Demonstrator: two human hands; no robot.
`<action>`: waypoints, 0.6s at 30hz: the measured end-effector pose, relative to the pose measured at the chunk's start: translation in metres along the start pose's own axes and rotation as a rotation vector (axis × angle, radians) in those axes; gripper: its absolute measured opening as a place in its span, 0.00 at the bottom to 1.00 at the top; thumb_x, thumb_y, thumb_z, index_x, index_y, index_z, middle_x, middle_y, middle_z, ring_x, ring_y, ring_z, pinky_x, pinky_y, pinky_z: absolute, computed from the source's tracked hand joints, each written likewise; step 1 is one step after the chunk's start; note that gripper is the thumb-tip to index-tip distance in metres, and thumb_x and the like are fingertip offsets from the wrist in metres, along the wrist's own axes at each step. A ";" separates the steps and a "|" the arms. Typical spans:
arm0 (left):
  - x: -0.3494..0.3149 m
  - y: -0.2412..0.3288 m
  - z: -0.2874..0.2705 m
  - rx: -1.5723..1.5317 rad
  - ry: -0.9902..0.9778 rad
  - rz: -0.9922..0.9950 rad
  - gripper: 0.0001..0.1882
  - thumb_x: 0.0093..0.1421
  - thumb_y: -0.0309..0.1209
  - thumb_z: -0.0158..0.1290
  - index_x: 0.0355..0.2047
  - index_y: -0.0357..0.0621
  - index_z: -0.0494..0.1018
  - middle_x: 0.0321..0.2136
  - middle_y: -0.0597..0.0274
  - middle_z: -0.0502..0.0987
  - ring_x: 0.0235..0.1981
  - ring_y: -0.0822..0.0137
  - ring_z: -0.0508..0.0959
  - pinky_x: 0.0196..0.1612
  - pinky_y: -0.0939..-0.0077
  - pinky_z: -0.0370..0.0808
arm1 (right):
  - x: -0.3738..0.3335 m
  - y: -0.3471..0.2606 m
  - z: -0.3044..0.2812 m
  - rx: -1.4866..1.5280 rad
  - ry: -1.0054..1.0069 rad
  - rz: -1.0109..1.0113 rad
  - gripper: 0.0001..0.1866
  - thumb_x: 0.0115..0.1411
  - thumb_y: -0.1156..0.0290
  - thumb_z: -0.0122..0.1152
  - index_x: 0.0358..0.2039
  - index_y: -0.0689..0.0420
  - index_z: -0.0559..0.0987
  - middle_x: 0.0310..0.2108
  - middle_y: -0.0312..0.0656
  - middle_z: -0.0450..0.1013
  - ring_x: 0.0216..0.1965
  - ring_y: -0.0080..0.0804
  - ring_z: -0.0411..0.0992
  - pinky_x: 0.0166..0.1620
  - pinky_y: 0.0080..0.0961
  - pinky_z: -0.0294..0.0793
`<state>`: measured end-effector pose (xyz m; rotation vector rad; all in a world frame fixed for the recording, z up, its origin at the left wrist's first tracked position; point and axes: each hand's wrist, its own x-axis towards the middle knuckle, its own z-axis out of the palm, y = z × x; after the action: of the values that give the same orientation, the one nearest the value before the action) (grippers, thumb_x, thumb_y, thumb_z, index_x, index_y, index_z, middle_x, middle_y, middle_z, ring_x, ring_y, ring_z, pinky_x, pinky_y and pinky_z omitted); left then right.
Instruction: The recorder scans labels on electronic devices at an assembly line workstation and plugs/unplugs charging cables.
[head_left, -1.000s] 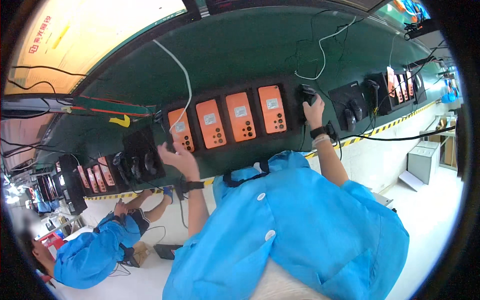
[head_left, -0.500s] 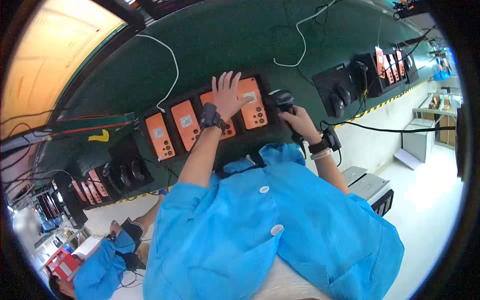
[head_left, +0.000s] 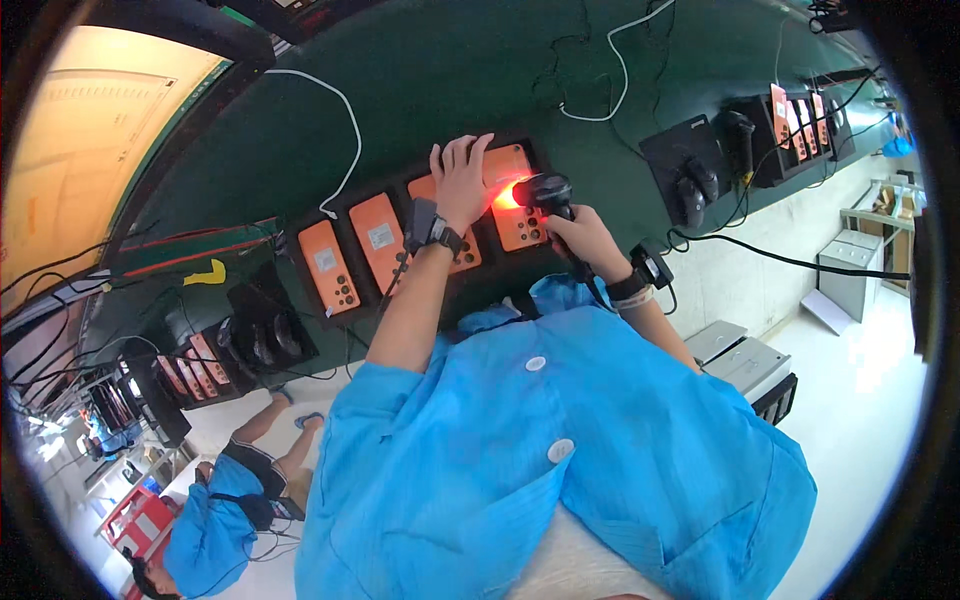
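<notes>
Four orange phones lie back up in a black tray (head_left: 352,250), among them a leftmost phone (head_left: 328,262) and a second phone (head_left: 378,232), each bearing a white label. My left hand (head_left: 462,192) is over the third phone (head_left: 420,187), fingers stretched out, covering much of it. In my right hand (head_left: 592,245) is a black barcode scanner (head_left: 545,190), gripped by its handle. Its head sits over the rightmost phone (head_left: 508,158), and red light glows where that phone's label is. Whether my left hand touches the phones cannot be made out.
White cables (head_left: 352,120) cross the green table (head_left: 460,80). A yellow piece (head_left: 205,273) lies at left. More phones stand in racks at far left (head_left: 205,360) and far right (head_left: 800,125). Black devices rest on a mat (head_left: 665,155). Another person (head_left: 215,520) is at lower left.
The scanner has moved left over the rightmost phone, and its red light has come on. My left hand stays over the third phone, its fingers closer together.
</notes>
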<state>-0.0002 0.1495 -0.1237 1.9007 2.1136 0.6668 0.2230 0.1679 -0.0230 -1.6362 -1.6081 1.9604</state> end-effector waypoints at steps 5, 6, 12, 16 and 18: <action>0.003 0.000 -0.004 0.010 -0.060 -0.024 0.44 0.53 0.62 0.59 0.64 0.55 0.61 0.59 0.58 0.63 0.65 0.54 0.58 0.71 0.43 0.40 | 0.008 0.006 0.000 0.025 0.014 0.014 0.14 0.59 0.63 0.61 0.25 0.62 0.77 0.17 0.35 0.71 0.19 0.22 0.70 0.24 0.23 0.67; 0.003 0.001 -0.006 0.008 -0.005 0.013 0.44 0.53 0.59 0.60 0.64 0.54 0.61 0.59 0.57 0.63 0.64 0.53 0.58 0.70 0.44 0.42 | 0.011 0.011 -0.004 0.058 -0.004 0.023 0.14 0.59 0.63 0.61 0.26 0.63 0.77 0.18 0.35 0.72 0.19 0.22 0.70 0.25 0.23 0.68; -0.018 0.032 -0.013 -0.126 0.067 -0.106 0.34 0.56 0.39 0.62 0.60 0.42 0.63 0.56 0.47 0.65 0.61 0.46 0.62 0.64 0.50 0.60 | 0.087 0.060 -0.054 -0.006 0.436 -0.093 0.17 0.55 0.62 0.64 0.32 0.67 0.78 0.22 0.37 0.74 0.23 0.27 0.72 0.30 0.27 0.70; -0.043 0.060 -0.014 -0.268 0.005 -0.172 0.30 0.59 0.35 0.57 0.57 0.31 0.62 0.51 0.36 0.71 0.51 0.38 0.71 0.53 0.47 0.69 | 0.136 0.094 -0.080 -0.009 0.336 -0.129 0.20 0.55 0.63 0.64 0.38 0.69 0.78 0.31 0.44 0.76 0.35 0.29 0.73 0.39 0.31 0.71; -0.041 0.066 -0.013 -0.373 -0.145 -0.389 0.38 0.60 0.38 0.57 0.63 0.28 0.56 0.44 0.30 0.74 0.45 0.34 0.75 0.47 0.44 0.73 | 0.148 0.096 -0.089 0.167 0.331 -0.188 0.13 0.55 0.66 0.65 0.35 0.61 0.77 0.31 0.36 0.74 0.35 0.22 0.70 0.40 0.25 0.69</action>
<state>0.0581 0.1108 -0.0866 1.2600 2.0133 0.7439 0.2790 0.2796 -0.1758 -1.5797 -1.3781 1.5862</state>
